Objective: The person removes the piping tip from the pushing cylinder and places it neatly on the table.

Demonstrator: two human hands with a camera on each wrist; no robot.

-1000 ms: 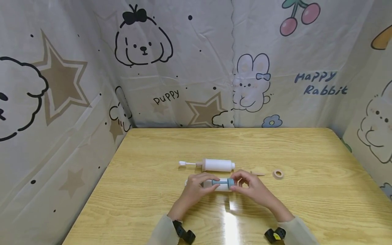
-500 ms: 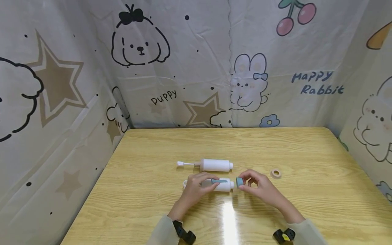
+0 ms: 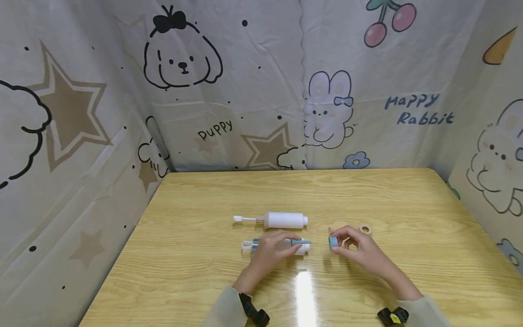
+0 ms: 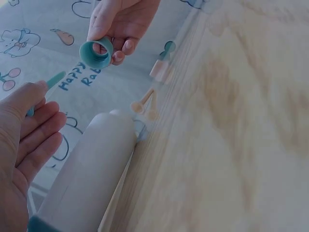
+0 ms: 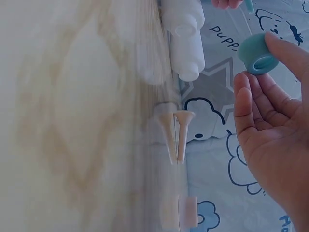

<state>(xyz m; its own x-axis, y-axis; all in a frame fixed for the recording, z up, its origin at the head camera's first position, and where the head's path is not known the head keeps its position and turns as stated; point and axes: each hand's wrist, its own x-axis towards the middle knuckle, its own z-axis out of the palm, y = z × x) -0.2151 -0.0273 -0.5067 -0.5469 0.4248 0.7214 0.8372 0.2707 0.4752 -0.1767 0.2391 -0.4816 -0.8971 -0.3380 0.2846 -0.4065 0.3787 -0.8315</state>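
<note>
My left hand pinches a slim, tapered teal stick between thumb and fingers, above the near white bottle. That bottle lies on its side, partly covered by the hand, with a teal collar and a white loop at its left end. To the right, my right hand pinches a hollow teal ring-shaped cap between thumb and fingertips. The cap is held clear of the table, apart from the stick and the bottle's neck. Its open inside faces the left wrist camera.
Behind lies a second white bottle with a pink collar and a white brush pointing left. A pink ring and a small pink flared peg rest on the wood-grain table. A printed curtain surrounds the table.
The teal cap and stick, together at first, have come apart. My right hand has drawn the cap rightward, uncovering the near bottle's neck. My left hand keeps the stick and has shifted slightly right.
</note>
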